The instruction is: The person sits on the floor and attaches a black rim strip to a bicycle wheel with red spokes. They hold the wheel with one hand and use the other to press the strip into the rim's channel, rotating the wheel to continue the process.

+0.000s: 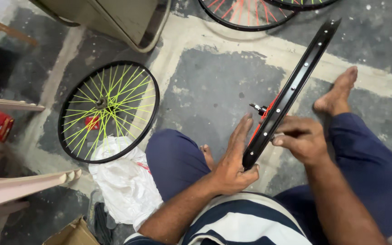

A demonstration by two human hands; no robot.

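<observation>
The person sits on the grey, patchy concrete floor (214, 86) with legs spread, holding a black metal bicycle wheel rim with orange spokes (291, 90) edge-on between the knees; it slants from the lap up toward the floor's far right corner. The left hand (234, 156) cups the rim's lower end, fingers stretched flat along its left side and thumb hooked under the bottom. The right hand (298, 136) is closed on the rim's right side, fingertips pinched against its edge; whether it grips something small I cannot tell. A bare foot (339, 93) rests just right of the rim. Well to the left, a second black wheel with lime-green spokes (109, 111) lies flat on the floor, its near edge overlapping a crumpled white plastic bag (125, 183). Another orange-spoked wheel (246, 13) lies at the floor's far edge
</observation>
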